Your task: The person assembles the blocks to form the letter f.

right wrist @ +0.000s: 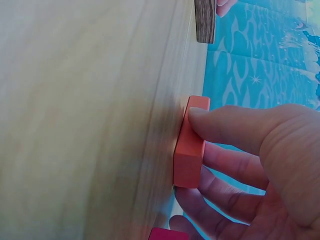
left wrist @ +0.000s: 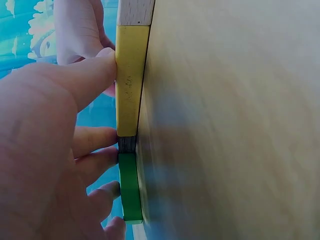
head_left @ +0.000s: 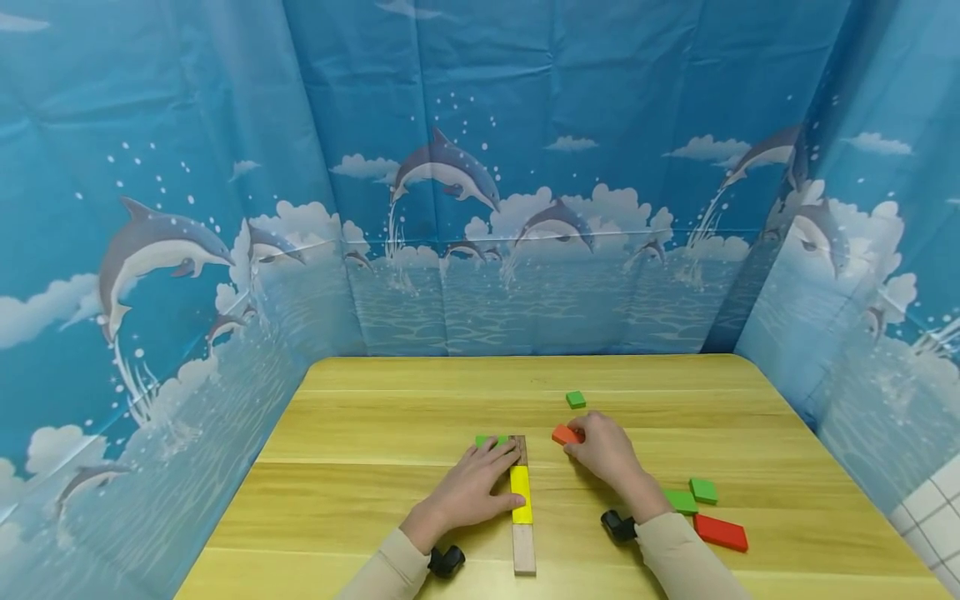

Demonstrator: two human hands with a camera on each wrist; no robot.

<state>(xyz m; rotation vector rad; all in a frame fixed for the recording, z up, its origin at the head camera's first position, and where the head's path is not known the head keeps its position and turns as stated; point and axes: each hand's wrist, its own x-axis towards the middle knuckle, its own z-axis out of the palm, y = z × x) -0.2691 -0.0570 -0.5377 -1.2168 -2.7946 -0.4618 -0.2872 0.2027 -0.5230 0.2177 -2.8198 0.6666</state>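
The left hand (head_left: 478, 492) lies flat on the wooden surface (head_left: 375, 417), its fingers stretched out and relaxed rather than curled. Its thumb presses against the side of the yellow block (head_left: 521, 493), which sits on a long bare-wood strip (head_left: 523, 546) running toward the person; the left wrist view shows the thumb tip touching the yellow block (left wrist: 131, 80) at about its middle. The fingertips reach the small green block (head_left: 486, 440) lying at the far end of the strip (in the wrist view this green block (left wrist: 130, 187) sits end to end with the yellow one, a short grey-brown gap of the strip between them).

The right hand (head_left: 603, 450) is to the right of the strip, fingers bent around an orange block (head_left: 566, 434). The right wrist view shows the thumb laid on one face of the orange block (right wrist: 190, 142) and the fingers curled behind it, the block resting against the surface.

Farther from the person, another small green block (head_left: 575, 399) lies alone. Near the right sleeve lie two green pieces (head_left: 692, 495) just beside each other and a red block (head_left: 720, 532) next to them. A backdrop (head_left: 480, 167) printed with dolphins encloses the surface on three sides.
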